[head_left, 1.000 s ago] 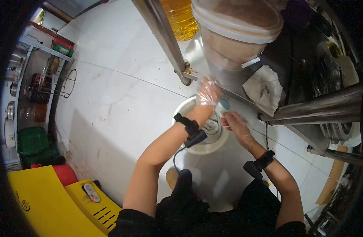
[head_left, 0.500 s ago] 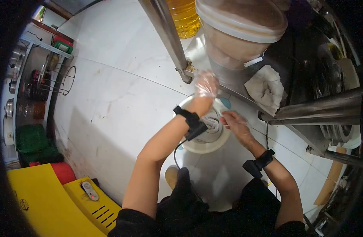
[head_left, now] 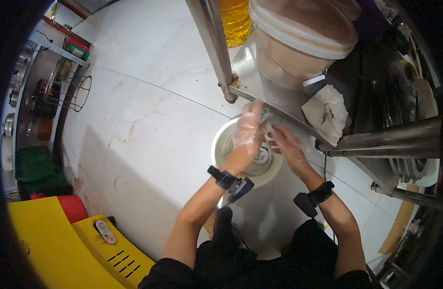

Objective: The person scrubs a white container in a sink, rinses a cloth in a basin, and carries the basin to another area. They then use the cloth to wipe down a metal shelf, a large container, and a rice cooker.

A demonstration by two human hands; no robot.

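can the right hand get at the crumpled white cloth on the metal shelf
Probably yes: the crumpled white cloth lies on the open metal shelf near the gloved right hand, nothing between them.

The left hand (head_left: 248, 129) and right hand (head_left: 285, 144) are working in a tight spot. The steel shelf edge (head_left: 305, 131) is hanging right over the far rim of the white basin (head_left: 219, 147). The table leg (head_left: 211, 43) is closing off the far left. The lidded bucket (head_left: 298, 53) and crumpled cloth (head_left: 327, 111) are crowding the shelf. Left of the basin, the tiled floor (head_left: 149, 125) is lying wide open. The yellow machine (head_left: 52, 241) is sitting well apart.
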